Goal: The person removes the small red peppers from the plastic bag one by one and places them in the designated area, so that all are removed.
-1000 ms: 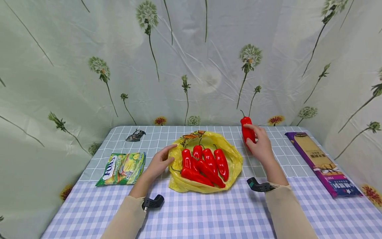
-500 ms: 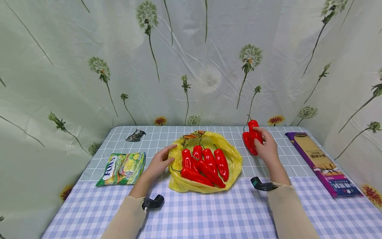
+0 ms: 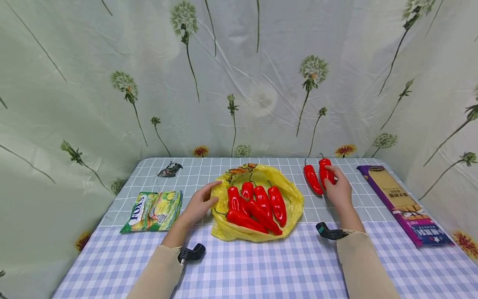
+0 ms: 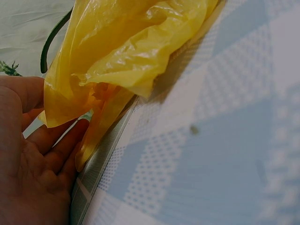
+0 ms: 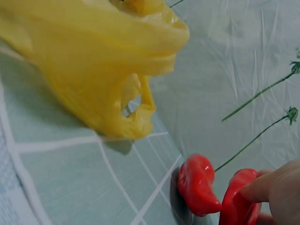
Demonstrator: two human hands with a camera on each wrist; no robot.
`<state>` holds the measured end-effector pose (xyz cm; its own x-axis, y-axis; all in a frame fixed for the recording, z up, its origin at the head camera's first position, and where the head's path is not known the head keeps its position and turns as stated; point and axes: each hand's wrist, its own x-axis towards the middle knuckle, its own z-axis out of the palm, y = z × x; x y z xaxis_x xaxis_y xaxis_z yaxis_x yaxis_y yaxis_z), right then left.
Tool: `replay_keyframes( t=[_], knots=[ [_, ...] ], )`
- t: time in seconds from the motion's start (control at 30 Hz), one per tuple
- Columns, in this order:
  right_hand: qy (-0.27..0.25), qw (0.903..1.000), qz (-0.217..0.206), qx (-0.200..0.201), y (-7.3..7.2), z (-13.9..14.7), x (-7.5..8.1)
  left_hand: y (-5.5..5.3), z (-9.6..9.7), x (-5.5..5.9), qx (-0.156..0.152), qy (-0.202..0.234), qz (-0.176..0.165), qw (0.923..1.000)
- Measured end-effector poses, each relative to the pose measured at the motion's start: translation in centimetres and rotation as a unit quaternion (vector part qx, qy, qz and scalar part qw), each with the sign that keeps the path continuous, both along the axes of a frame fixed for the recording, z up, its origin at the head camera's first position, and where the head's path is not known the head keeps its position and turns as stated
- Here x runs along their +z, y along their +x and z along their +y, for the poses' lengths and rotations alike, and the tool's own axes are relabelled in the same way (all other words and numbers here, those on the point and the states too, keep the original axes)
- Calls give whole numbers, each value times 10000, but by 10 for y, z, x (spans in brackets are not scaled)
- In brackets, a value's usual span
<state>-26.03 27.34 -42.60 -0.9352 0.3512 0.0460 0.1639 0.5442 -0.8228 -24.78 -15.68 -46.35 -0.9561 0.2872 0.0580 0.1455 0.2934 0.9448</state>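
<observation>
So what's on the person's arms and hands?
The left sleeve and right sleeve are plain beige. Left gadget and right gadget are black and curved; the right one has a greenish patch. Left hand and right hand have no gloves.

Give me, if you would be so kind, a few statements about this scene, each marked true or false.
1. The right hand holds a red chili pepper. True.
2. The left hand touches the yellow plastic bag. True.
3. The yellow plastic bag is empty. False: several red chili peppers lie in it.
4. Another red chili pepper lies on the table, left of the held one. True.
5. The pasta packet lies left of the bag. False: the pasta packet lies to its right.
6. The FOX'S packet stands upright. False: the FOX'S packet lies flat.
</observation>
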Motion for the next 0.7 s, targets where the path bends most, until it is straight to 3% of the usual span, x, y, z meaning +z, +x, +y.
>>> replay_keyframes(
  t=[0.37,0.7],
  knots=[
    [110,9997,-185,-154,-3,4,-10,1,1,1,-7,-1,23,10000],
    [351,9985,-424,4,-4,5,-15,0,0,0,4,-39,62,10000]
  ],
)
